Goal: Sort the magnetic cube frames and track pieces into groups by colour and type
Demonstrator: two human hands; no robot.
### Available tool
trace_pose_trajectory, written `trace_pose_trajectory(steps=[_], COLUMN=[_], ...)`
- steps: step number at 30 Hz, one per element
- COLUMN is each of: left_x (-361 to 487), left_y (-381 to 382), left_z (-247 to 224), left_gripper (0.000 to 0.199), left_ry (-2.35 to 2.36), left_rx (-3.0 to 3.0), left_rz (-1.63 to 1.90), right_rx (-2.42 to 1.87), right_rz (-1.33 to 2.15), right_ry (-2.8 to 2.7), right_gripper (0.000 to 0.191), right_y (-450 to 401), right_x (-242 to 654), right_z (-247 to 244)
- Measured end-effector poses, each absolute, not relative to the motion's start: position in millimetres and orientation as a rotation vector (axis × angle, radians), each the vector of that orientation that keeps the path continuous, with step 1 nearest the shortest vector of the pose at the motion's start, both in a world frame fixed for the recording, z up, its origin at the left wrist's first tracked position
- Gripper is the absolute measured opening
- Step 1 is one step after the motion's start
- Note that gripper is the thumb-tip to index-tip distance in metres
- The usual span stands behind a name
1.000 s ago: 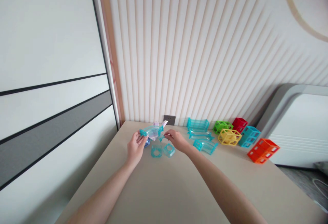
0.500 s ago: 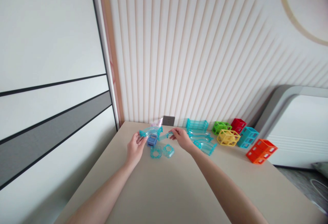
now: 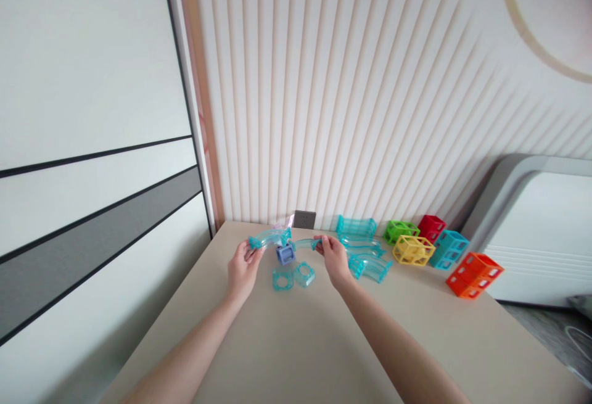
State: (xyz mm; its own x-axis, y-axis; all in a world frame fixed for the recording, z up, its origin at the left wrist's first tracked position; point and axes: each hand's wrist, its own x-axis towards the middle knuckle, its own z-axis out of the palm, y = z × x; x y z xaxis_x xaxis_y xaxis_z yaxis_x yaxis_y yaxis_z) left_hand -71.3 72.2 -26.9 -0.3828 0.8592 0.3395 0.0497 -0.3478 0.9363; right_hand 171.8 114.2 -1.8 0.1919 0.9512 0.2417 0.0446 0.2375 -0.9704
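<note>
My left hand (image 3: 243, 268) is closed on one end of a curved, clear teal track piece (image 3: 269, 238), held above the table. In my right hand (image 3: 332, 258) is the end of another clear teal track piece (image 3: 304, 243), narrower from this angle, pointing left. A blue cube frame (image 3: 285, 254) stands between the hands, just below the two pieces. I cannot tell whether either piece touches it. In front of the cube lie a teal square piece with a round hole (image 3: 282, 279) and a similar teal piece (image 3: 304, 274).
Several teal track pieces (image 3: 356, 226) lie right of my right hand. Beyond them stand green (image 3: 400, 231), yellow (image 3: 413, 250), red (image 3: 431, 227), blue (image 3: 449, 249) and orange (image 3: 474, 275) block frames. A wall socket (image 3: 304, 219) sits behind the table (image 3: 296, 342).
My right hand has moved right with its track piece, which now lies more level. The blue cube has shifted slightly right. My left hand has barely moved.
</note>
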Motion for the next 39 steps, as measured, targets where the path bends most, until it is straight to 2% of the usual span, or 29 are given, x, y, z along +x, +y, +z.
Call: trace_pose_trajectory(steps=[9,25,33,39], left_x=[-78,-69,-13,12], left_y=[75,62,5,-20], left_z=[-26,-14,2,-11], left_gripper=[0.047,0.05,0.044,0.039], left_ry=[1.331,1.259,0.997,0.909], left_rx=[1.188,1.217,1.422,1.571], left_rz=[1.849,1.816,1.436,1.143], right_rx=[-1.038,-0.937,-0.892,-0.962], right_rz=[0.856,0.844,0.816,0.896], right_ry=[-1.259,-0.986,-0.835,-0.857], right_gripper=[0.056,0.047,0.034,0.035], right_y=[95,91,28,-30], right_x=[163,184,242,260], right_z=[11,6,20,18])
